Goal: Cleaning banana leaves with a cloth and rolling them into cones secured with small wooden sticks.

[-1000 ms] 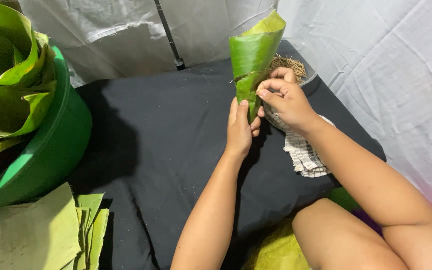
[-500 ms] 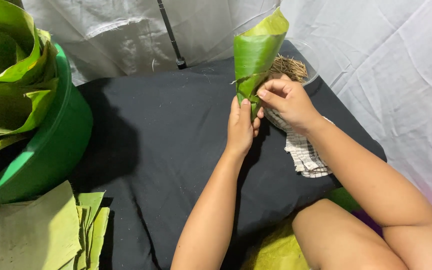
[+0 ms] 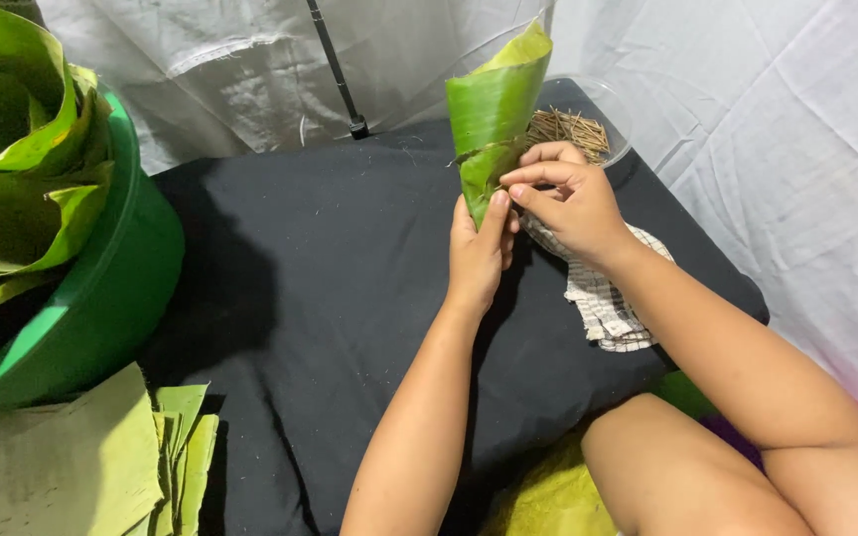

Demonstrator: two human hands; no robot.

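Green leaf cone (image 3: 494,129) stands upright at the upper middle of the frame, its tip wrapped by your left hand (image 3: 479,253). Your right hand (image 3: 563,203) pinches its overlapping edge; ease either grip and the roll could spring open.

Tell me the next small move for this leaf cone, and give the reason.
Probably press the right hand fingertips in at the overlapping edge of the banana leaf cone to fasten it: the left hand grips the tip, and a clear bowl of thin sticks sits just behind.
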